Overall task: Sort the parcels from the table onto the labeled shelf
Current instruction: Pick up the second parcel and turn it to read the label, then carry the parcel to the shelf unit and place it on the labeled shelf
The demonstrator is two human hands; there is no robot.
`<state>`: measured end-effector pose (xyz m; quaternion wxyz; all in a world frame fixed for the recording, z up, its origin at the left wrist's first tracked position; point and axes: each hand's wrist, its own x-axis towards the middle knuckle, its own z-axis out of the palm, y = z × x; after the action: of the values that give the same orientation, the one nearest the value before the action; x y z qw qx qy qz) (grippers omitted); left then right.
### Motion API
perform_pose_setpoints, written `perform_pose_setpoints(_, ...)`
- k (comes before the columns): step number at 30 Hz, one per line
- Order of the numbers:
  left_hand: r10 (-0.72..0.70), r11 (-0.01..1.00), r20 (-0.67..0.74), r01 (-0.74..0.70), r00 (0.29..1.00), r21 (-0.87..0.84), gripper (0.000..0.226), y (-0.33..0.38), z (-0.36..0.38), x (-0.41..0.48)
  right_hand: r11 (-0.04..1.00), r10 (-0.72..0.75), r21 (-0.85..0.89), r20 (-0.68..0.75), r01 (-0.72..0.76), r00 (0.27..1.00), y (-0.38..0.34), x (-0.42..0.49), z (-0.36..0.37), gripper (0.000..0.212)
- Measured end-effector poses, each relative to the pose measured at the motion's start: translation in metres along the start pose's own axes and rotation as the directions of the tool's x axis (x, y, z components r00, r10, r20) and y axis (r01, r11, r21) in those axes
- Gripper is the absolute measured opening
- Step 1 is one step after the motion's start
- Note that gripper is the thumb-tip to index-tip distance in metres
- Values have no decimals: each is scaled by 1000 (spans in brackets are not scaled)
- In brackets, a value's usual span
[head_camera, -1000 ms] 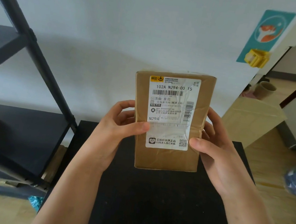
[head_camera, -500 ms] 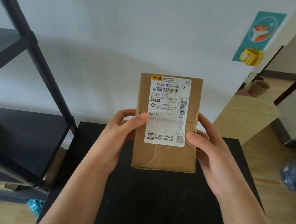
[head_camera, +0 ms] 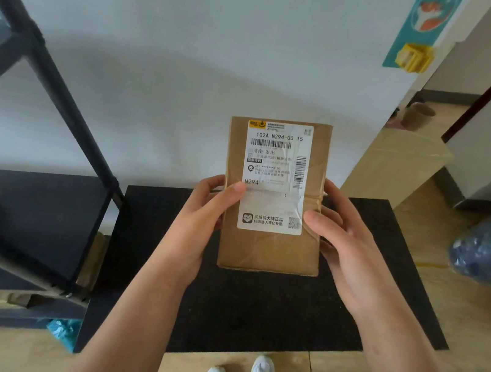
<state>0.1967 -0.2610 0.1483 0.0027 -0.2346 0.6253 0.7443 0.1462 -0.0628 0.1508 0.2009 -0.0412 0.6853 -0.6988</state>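
Cardboard parcel [head_camera: 274, 197], label facing up, was clasped above the black worktop [head_camera: 266, 311] by left hand [head_camera: 199, 226] and right hand [head_camera: 352, 254], each grip closed on one side.

The white shipping label [head_camera: 274, 176] on the cardboard parcel [head_camera: 266, 247] reads "102A N294-00 15" on top, "N294" lower left (small Chinese print elsewhere, mostly unreadable).

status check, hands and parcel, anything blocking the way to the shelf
Left hand and right hand grip the parcel, label up, above the black table. Shelf on the left. Path looks clear.
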Motion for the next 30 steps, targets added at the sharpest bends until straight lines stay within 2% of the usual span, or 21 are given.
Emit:
perform_pose_setpoints(7,-31,999,-45,30,998,-20,82,-19,-7,-30,999,28,-40,33,-27,999,16,-22,10,67)
perform_pose_setpoints(12,-2,1000,-122,2,993,-2,77,-32,-16,-69,997,53,-66,114,-46,992,20,-41,20,67)
perform_pose_setpoints(15,-7,1000,-191,2,981,-24,65,-47,-18,-98,994,88,-75,161,-77,983,23,-59,24,67)
perform_pose_setpoints(19,-56,998,-275,43,960,-53,59,-70,-11,-142,987,120,-127,215,-94,969,30,-90,21,53)
perform_pose_setpoints(23,-81,994,-384,46,920,-98,59,-85,-5,-188,984,153,-133,283,-120,947,39,-121,22,67)
perform_pose_setpoints(26,-78,991,-458,17,886,-134,67,-91,-12,-219,984,155,-137,347,-113,925,42,-141,34,66)
perform_pose_setpoints(30,-47,982,-501,-51,864,-181,55,-94,-31,-251,985,139,-154,434,-79,890,41,-159,55,63)
